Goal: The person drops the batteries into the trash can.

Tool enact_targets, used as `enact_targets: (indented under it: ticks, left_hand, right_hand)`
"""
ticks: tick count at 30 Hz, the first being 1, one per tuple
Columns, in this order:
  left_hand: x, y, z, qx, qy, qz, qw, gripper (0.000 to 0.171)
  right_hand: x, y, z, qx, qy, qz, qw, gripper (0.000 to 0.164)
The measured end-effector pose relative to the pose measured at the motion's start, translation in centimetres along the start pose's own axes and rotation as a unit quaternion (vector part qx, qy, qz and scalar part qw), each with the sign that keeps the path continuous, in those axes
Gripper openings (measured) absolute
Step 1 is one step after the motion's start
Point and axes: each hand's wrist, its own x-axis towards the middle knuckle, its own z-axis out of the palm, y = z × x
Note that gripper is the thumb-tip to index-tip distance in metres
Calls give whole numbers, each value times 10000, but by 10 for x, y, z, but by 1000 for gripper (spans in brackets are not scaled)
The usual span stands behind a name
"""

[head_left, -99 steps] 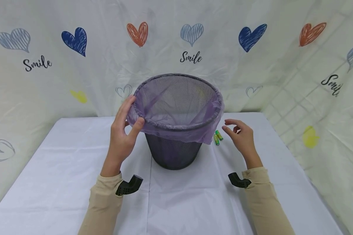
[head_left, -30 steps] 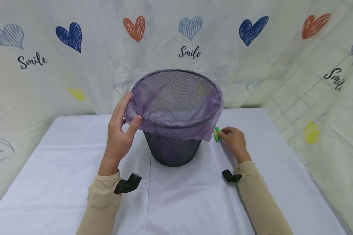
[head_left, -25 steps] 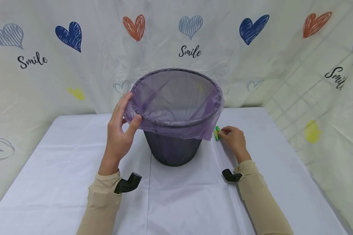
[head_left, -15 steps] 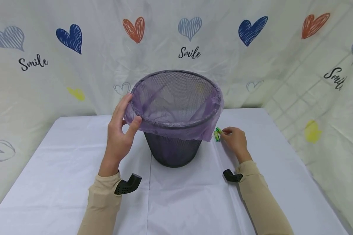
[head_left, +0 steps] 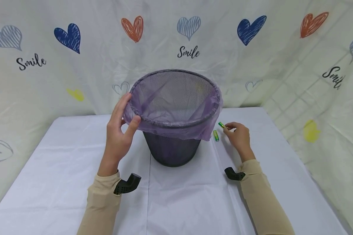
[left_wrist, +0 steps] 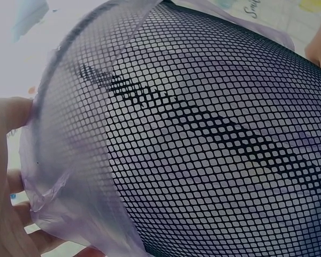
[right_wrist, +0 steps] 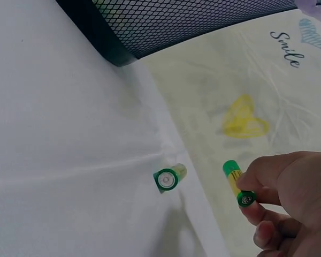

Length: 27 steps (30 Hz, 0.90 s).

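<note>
A black mesh wastebasket (head_left: 172, 151) stands upright on the table, lined with a thin purple bag (head_left: 179, 130) folded out over its rim. My left hand (head_left: 117, 137) holds the basket's left side at the rim, thumb toward the front and fingers farther back; in the left wrist view its fingertips lie against the bag's edge. My right hand (head_left: 238, 135) pinches a green and yellow battery (right_wrist: 235, 182) between thumb and fingers, right of the basket. A second such battery (head_left: 216, 135) lies on the table between the basket and this hand.
A white cloth covers the table (head_left: 176, 202). Close behind hangs a pale curtain (head_left: 159, 55) printed with hearts and the word Smile, which also runs along the right side. Black curved mounts (head_left: 127, 183) sit on both wrists.
My right hand has come to the two batteries, taken one between thumb and fingers, and drawn it back and away from the other. The left hand stays at the basket's rim.
</note>
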Motion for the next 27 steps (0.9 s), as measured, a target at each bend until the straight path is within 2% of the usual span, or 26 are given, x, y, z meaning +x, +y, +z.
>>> enact_targets:
  ticks: [8,18,27]
  left_hand:
    - [0,1,0,13,-9,-17,10000,52]
    - [1,2,0,12,-3,8,10000,51]
    - [0,2,0,5,-1,-22,10000,51]
  right_hand:
    - [-2,-9,-11,185,444,-194,9987,21]
    - [-4,-17,-24,333,658,-263,9969,20]
    - [-6,-23,-31,711,962,-376,9921,19]
